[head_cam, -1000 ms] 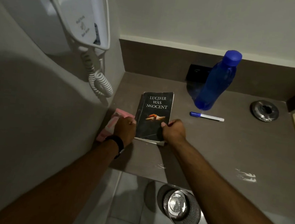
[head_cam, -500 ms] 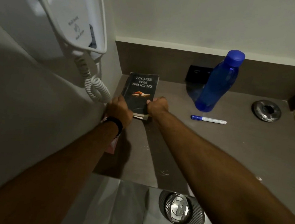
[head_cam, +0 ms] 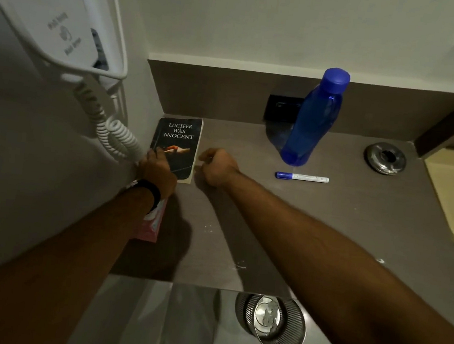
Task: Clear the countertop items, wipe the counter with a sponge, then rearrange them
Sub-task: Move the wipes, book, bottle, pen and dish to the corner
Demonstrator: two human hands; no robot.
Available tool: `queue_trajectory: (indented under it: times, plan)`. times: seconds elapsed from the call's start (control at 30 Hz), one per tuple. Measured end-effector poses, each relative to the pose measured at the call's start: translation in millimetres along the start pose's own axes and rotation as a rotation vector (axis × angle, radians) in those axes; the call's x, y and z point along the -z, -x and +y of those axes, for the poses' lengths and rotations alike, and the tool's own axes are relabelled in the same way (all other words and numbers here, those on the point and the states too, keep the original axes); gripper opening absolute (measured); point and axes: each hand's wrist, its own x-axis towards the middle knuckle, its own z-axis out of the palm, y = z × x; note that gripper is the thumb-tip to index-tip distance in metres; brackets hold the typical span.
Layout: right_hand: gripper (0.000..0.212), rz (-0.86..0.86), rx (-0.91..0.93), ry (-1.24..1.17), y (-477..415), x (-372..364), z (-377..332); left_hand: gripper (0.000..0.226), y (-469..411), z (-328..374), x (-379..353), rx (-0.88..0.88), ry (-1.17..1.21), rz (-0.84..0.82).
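A black paperback book (head_cam: 180, 138) lies flat in the back left corner of the brown countertop (head_cam: 327, 225). My left hand (head_cam: 157, 168) rests on the book's near left corner, fingers on the cover. My right hand (head_cam: 216, 165) hovers just right of the book, loosely curled, holding nothing. A pink sponge (head_cam: 152, 224) lies by the left wall, partly hidden under my left wrist. A blue bottle (head_cam: 314, 119) stands at the back centre. A blue-capped white marker (head_cam: 301, 177) lies in front of it.
A wall-mounted white hair dryer (head_cam: 53, 19) with a coiled cord (head_cam: 111, 130) hangs over the left corner. A round metal ashtray (head_cam: 385, 158) sits back right. A black socket plate (head_cam: 282, 109) is on the backsplash. A metal bin (head_cam: 271, 322) stands on the floor below.
Both hands slid the book from the counter's front to the back left corner. My right hand has let go and moved slightly right; the left stays on the book.
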Motion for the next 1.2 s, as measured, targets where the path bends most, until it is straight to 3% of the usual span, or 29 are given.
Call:
queue_trajectory:
  times: [0.07, 0.2, 0.33, 0.47, 0.57, 0.67, 0.8, 0.87, 1.07, 1.2]
  plan:
    - [0.018, 0.079, 0.022, 0.11, 14, 35, 25, 0.047, 6, -5, 2, -0.087, 0.031, 0.089]
    - [0.029, 0.335, -0.066, 0.657, 48, 114, 103, 0.049, 31, -5, 2, -0.232, 0.14, 0.169]
    - [0.041, 0.221, -0.06, 0.822, 74, 153, 160, 0.051, 53, -5, -5, -0.217, 0.117, 0.146]
    - [0.037, 0.194, -0.015, 0.9, 73, 155, 168, 0.042, 62, -6, -7, -0.096, 0.113, 0.178]
    - [0.021, 0.181, -0.085, 0.787, 64, 135, 149, 0.029, 64, -7, -1, -0.03, 0.146, 0.251]
    - [0.01, 0.173, -0.116, 0.471, 54, 95, 115, 0.024, 64, -7, 4, -0.048, 0.157, 0.278]
    - [0.008, 0.153, -0.177, 0.092, 32, 31, 57, 0.02, 60, -2, 5, -0.091, 0.178, 0.256]
    - [0.017, 0.146, -0.197, -0.029, 21, 4, 29, 0.022, 58, 2, 0, -0.119, 0.224, 0.203]
    - [0.022, 0.176, -0.185, -0.018, 5, -32, -8, 0.025, 56, 39, -18, 0.032, 0.361, -0.112]
    - [0.018, 0.143, -0.165, -0.009, 5, -21, 4, 0.024, 53, 46, -25, 0.08, 0.289, -0.061]
